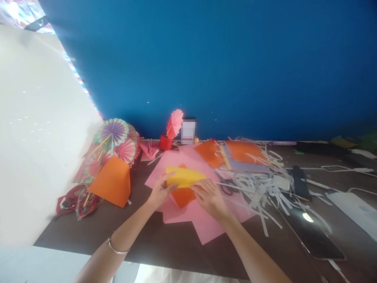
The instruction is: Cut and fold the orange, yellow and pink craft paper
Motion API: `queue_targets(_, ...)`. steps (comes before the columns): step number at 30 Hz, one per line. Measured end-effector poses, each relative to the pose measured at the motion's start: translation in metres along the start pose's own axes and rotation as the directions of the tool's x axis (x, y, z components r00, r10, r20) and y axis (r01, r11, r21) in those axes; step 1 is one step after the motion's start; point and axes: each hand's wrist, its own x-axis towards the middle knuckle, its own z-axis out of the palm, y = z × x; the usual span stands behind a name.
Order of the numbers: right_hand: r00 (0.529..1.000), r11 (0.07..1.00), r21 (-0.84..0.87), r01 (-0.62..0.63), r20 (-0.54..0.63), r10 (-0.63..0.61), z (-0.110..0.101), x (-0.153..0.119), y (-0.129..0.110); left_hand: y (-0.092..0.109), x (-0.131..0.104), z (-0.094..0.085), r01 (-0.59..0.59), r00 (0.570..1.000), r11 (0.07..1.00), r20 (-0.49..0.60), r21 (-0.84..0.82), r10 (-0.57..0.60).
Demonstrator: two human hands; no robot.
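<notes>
Between my two hands is a sheet of yellow paper (184, 176), raised over the pink sheets. My left hand (161, 192) pinches its left end, thumb toward me. At the right end, the fingers of my right hand (209, 195) close on the lower edge of the same paper. Whether the paper is folded I cannot tell. Beneath it an orange paper piece (183, 198) lies on the spread pink paper sheets (206, 230). A pair of scissors (226, 189) rests just right of my right hand, partly under white strips.
Paper fans (112, 133) are piled at the left beside an orange sheet (113, 182). A red pot (165, 142) with a pink fan stands at the back. Tangled white paper strips (259, 188), a phone (315, 234) and cables cover the right side. A blue wall (212, 63) rises behind.
</notes>
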Motion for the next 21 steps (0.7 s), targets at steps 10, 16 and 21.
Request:
queue_targets(10, 0.996, 0.994, 0.073, -0.086, 0.045, 0.083, 0.0037, -0.0018, 0.0002, 0.0047, -0.0033, 0.0003, -0.017, 0.999, 0.948, 0.046, 0.318, 0.002)
queue_targets(16, 0.994, 0.992, 0.084, -0.094, 0.067, 0.088, 0.0053, -0.0025, -0.0021, -0.0006, -0.003, -0.0005, -0.013, 0.997, 0.97, 0.083, 0.243, -0.008)
queue_targets(21, 0.986, 0.99, 0.075, -0.12, 0.129, 0.109, 0.0038, -0.0013, -0.0065, -0.0002, -0.0042, 0.002, -0.013, 0.99, 0.981, 0.14, 0.192, -0.014)
